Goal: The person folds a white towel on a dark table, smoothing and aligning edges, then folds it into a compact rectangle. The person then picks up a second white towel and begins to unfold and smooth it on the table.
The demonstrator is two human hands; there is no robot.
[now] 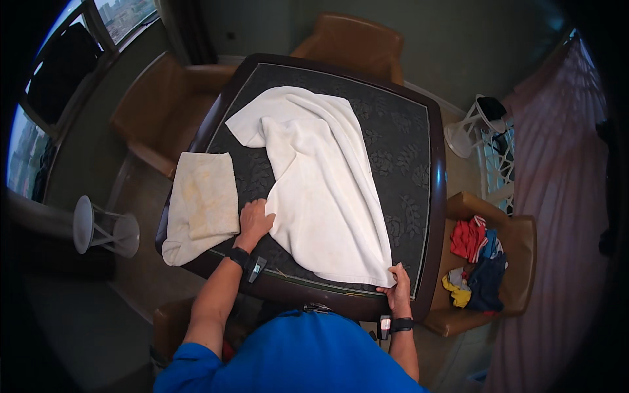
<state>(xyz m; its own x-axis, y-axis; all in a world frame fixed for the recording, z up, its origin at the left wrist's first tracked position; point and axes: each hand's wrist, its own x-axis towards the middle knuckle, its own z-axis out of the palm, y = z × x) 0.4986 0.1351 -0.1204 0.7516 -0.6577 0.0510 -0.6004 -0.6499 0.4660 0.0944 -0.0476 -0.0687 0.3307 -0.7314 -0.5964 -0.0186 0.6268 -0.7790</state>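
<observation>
A large white towel [321, 190] lies loosely spread and rumpled over the dark table, its far left end turned over in folds. At its left edge is my left hand [257, 219], fingers curled and thumb against the cloth, closed on that edge. My right hand [398, 288] pinches the near right corner of the towel by the table's front edge. To the left of my left hand lies a folded cream towel [203, 203] with yellowish stains, hanging partly over the table's left edge.
The table [406, 164] has a dark floral top and a raised brown rim. Brown armchairs stand around it; the right one [517, 262] holds a pile of colourful clothes [478, 265]. White round stands [108, 229] are at the left and far right. A pinkish curtain [557, 170] hangs at right.
</observation>
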